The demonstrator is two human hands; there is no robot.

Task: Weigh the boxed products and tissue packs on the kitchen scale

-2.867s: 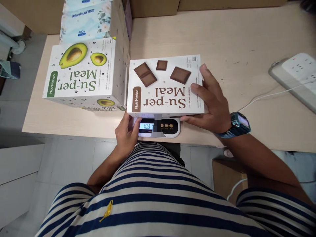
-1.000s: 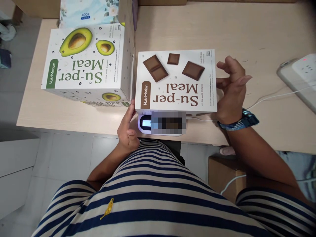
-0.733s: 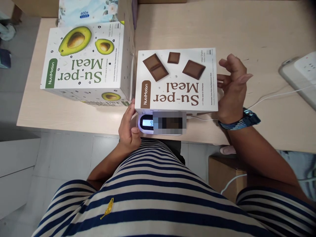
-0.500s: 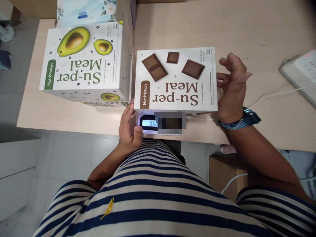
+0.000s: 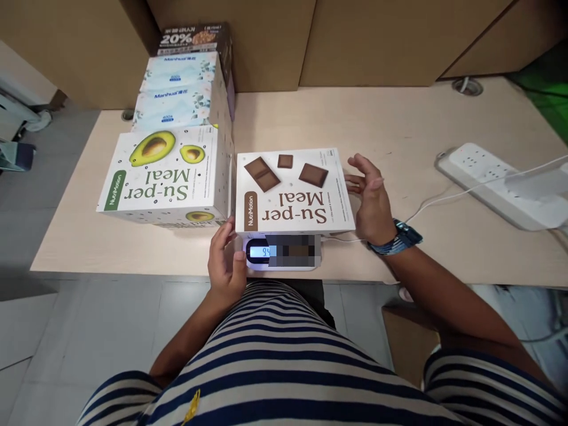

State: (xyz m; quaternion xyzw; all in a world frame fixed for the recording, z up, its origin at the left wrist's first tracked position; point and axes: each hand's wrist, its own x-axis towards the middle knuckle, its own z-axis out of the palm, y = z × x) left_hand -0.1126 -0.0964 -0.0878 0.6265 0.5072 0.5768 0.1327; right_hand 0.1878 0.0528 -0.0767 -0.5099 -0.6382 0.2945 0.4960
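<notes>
A white chocolate "Su-per Meal" box lies flat on a small digital scale with a lit display at the table's near edge. My left hand is at the box's near left corner, fingers loosely curled beside the scale, holding nothing. My right hand hovers at the box's right edge with fingers spread and lifted off it; a blue watch sits on that wrist.
An avocado "Su-per Meal" box stands left of the scale, with tissue packs and a dark box behind. A white power strip and cable lie at right. Cardboard panels line the light wooden table.
My right hand let go of the chocolate box's right side and now hovers open beside it. The scale's reading has changed. My head tilted up, showing more of the table's far side.
</notes>
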